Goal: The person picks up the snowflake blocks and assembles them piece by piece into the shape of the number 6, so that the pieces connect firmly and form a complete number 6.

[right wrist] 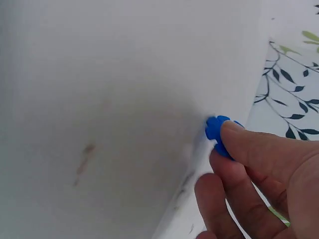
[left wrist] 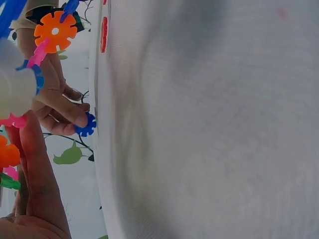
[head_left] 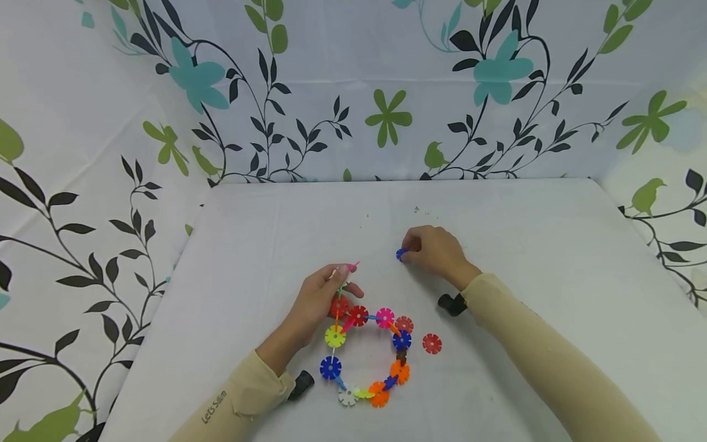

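A many-coloured chain of notched plastic snowflake discs (head_left: pixel 335 336) curves into a ring above the white table. My left hand (head_left: pixel 315 304) pinches the chain at its upper left, where a pink disc (head_left: pixel 352 267) sticks out past the fingertips. Part of the chain there is hidden by the fingers. Further right and farther back, my right hand (head_left: pixel 440 250) pinches a single blue snowflake disc (right wrist: pixel 215 130) between thumb and forefinger, apart from the chain. The left wrist view shows an orange disc (left wrist: pixel 55 32) and other linked pieces close to the camera.
One loose red disc (head_left: pixel 432 344) lies to the right of the ring. Small dark specks (head_left: pixel 417 210) mark the white tabletop (head_left: pixel 276 227) near its back. Leaf-patterned cloth (head_left: pixel 326 55) hangs behind and at both sides.
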The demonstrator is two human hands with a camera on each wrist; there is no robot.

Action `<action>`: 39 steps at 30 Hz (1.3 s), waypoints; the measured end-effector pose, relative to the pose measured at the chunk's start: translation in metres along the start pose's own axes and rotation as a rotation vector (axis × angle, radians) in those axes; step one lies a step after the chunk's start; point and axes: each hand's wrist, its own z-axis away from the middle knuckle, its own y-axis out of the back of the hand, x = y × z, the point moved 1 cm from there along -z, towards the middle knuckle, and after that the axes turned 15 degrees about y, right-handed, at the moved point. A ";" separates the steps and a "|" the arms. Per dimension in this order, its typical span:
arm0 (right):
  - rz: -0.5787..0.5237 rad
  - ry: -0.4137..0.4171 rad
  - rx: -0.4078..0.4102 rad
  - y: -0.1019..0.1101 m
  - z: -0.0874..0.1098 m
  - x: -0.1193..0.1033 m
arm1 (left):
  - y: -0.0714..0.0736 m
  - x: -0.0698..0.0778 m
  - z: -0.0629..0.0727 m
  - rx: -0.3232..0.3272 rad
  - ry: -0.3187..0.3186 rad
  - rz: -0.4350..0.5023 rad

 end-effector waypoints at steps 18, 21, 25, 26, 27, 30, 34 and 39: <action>-0.549 0.106 -0.064 0.008 0.002 -0.054 | 0.001 0.000 0.000 -0.059 0.057 0.063; -0.559 0.102 -0.053 0.009 0.003 -0.056 | 0.001 0.000 0.000 -0.064 0.058 0.064; -0.570 0.092 -0.039 0.009 0.005 -0.055 | 0.001 0.000 0.000 -0.070 0.066 0.065; -0.576 0.089 -0.037 0.009 0.005 -0.055 | 0.001 0.000 0.000 -0.069 0.068 0.063; -0.584 0.085 -0.036 0.009 0.006 -0.055 | 0.000 0.000 0.000 -0.068 0.070 0.061; -0.608 0.077 -0.036 0.008 0.007 -0.055 | 0.000 0.000 0.001 -0.065 0.071 0.054; -0.628 0.067 -0.044 0.009 0.008 -0.056 | -0.001 0.000 0.002 -0.062 0.064 0.052; -0.651 0.078 -0.053 0.010 0.010 -0.058 | -0.002 0.001 0.003 -0.055 0.058 0.055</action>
